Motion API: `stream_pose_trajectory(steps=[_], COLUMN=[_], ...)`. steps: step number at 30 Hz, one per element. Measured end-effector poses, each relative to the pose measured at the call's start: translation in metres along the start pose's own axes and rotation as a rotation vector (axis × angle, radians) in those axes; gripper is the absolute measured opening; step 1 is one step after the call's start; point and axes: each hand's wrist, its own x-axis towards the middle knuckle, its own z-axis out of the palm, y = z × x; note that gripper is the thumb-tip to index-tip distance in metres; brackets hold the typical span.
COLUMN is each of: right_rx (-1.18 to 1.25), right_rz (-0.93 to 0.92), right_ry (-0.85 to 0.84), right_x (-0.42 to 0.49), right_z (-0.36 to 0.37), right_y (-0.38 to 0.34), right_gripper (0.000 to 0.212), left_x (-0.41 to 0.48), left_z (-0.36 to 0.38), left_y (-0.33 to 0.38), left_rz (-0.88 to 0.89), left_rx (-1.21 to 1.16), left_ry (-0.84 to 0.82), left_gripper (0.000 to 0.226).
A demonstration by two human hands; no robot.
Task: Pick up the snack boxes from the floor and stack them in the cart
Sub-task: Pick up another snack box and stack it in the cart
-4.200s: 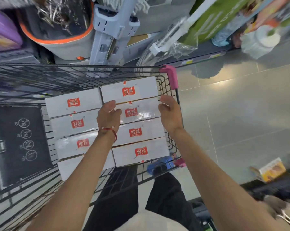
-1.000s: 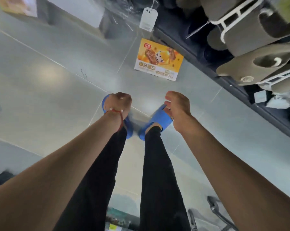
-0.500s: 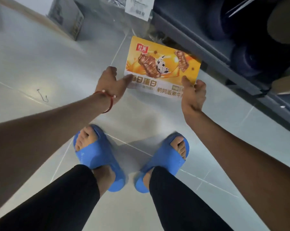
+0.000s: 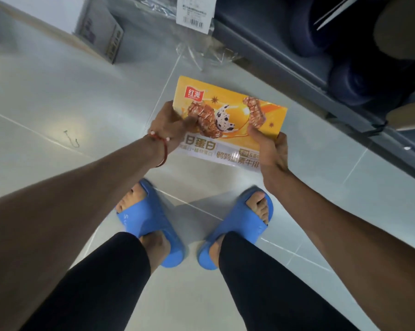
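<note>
A yellow-orange snack box [image 4: 235, 108] with a red logo and pictured snack pieces is in both my hands above the grey tiled floor, its printed face up. My left hand [image 4: 170, 126], with a red string on the wrist, grips the box's left end, thumb on top. My right hand [image 4: 268, 149] grips its right near corner, thumb pressed on the printed face. The fingers under the box are hidden. The cart is out of view.
My feet in blue slides [image 4: 151, 220] stand just below the box. A dark shelf base [image 4: 321, 75] runs along the right with rolled goods on it. A cardboard carton [image 4: 101, 32] sits at the upper left, crumpled clear plastic [image 4: 201, 56] behind the box.
I turned from the cart, where my hands rested on stacked boxes, and bent to the floor. Both hands closed on the yellow box, which now sits nearer to me and higher.
</note>
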Motion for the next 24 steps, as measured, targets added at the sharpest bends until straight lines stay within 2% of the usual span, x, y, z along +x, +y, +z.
stream_pose_trajectory(steps=[7, 20, 24], right_rx=[-0.033, 0.007, 0.121], right_rz=[0.065, 0.114, 0.093], right_ry=[-0.067, -0.089, -0.106], right_x=[-0.108, -0.374, -0.443], right_z=[-0.035, -0.118, -0.138], right_y=[-0.008, -0.059, -0.065], right_gripper=[0.056, 0.062, 0.060], left_x=[-0.124, -0.379, -0.441], left_z=[-0.031, -0.116, -0.139], left_y=[0.001, 0.066, 0.080], left_rz=[-0.055, -0.080, -0.031], left_rx=[-0.145, -0.198, -0.207], left_ry=[0.114, 0.091, 0.073], left_gripper=[0.032, 0.037, 0.037])
